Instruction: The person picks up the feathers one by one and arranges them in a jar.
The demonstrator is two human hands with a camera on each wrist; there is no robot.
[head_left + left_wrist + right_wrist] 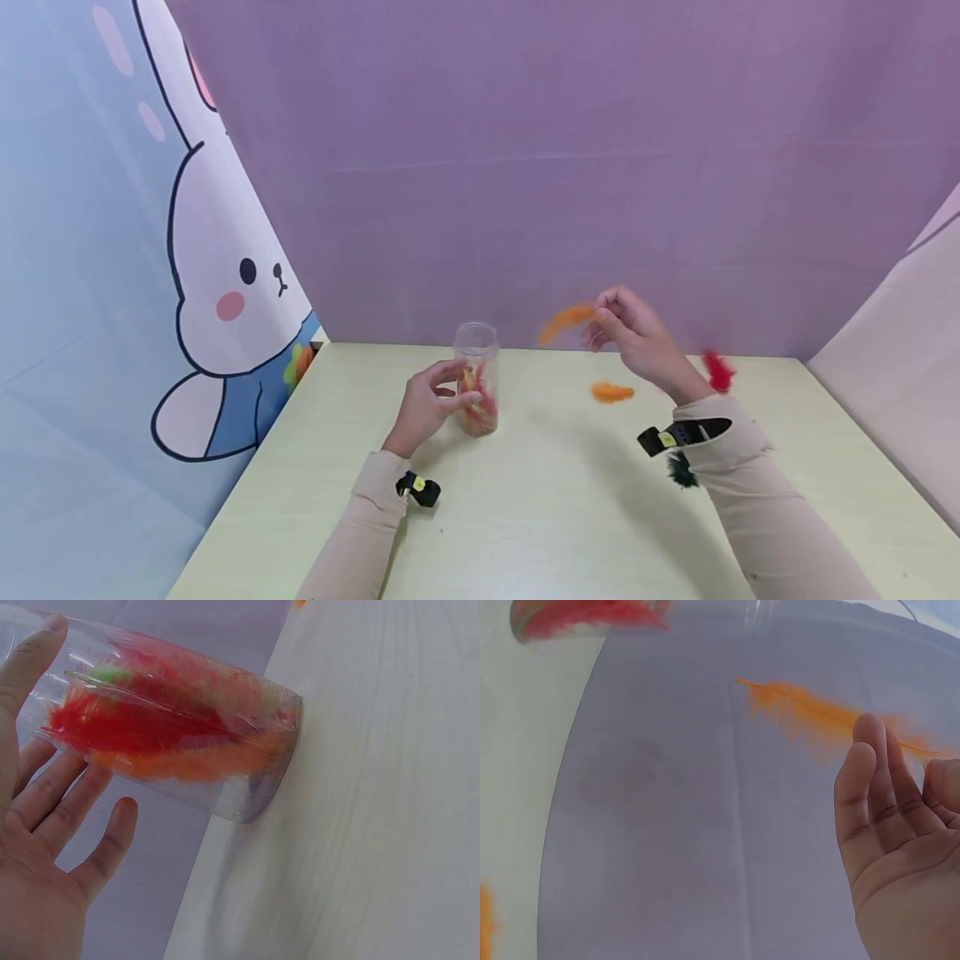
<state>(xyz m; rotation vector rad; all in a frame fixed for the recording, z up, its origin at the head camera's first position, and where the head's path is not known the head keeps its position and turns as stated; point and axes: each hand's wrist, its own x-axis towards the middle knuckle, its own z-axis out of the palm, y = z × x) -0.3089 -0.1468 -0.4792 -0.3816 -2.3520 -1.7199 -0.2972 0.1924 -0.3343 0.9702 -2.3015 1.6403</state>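
Note:
A tall clear plastic jar [477,417] stands upright on the table, holding several feathers [180,720] in red, orange and some green. My left hand [429,406] grips the jar's side, its thumb and fingers on either side of the wall. Above the table, to the right of the jar, my right hand [633,333] pinches an orange feather [567,321] by one end between thumb and forefinger. The feather's other end points left, toward the jar; in the right wrist view the remaining fingers [855,795] stand fairly straight.
Another orange feather [612,392] lies on the pale wooden table [510,517] below my right hand. A red feather [718,372] and a dark green feather [682,470] lie beside and partly behind the right forearm. A purple cloth [525,167] hangs behind the table.

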